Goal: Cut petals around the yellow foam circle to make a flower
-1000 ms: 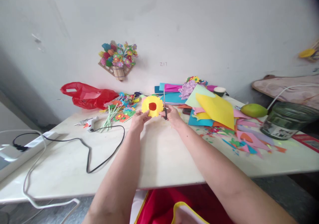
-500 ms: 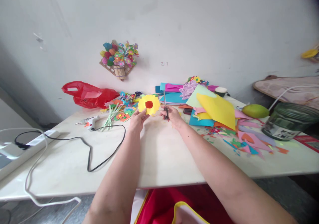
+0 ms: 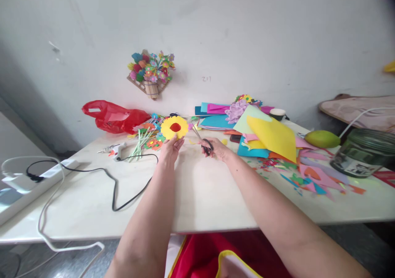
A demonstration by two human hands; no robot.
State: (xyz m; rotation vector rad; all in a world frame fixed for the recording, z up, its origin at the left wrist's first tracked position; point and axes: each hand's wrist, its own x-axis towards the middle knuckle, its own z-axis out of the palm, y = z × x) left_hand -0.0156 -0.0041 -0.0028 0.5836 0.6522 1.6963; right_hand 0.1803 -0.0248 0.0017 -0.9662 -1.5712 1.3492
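Note:
A yellow flower with scalloped edges and a red centre [image 3: 174, 127] is pinched between the thumb and fingers of my left hand [image 3: 172, 147], raised above the white table [image 3: 210, 195]. To its right, my right hand [image 3: 215, 148] is closed on the dark handles of the scissors [image 3: 206, 145]. The blades point up and left toward the flower, apart from it. Small yellow scraps lie on the table behind the hands.
Behind my left hand are a red plastic bag [image 3: 115, 117], green strips [image 3: 139, 144] and a glue gun [image 3: 119, 150] with a black cord. Coloured sheets [image 3: 273, 136], a green mango [image 3: 322, 139] and a glass jar [image 3: 359, 152] stand or lie at the right.
The flower in my left hand has moved left, away from the scissors. The scissors have tilted from upright to leaning left. The whole view has shifted slightly.

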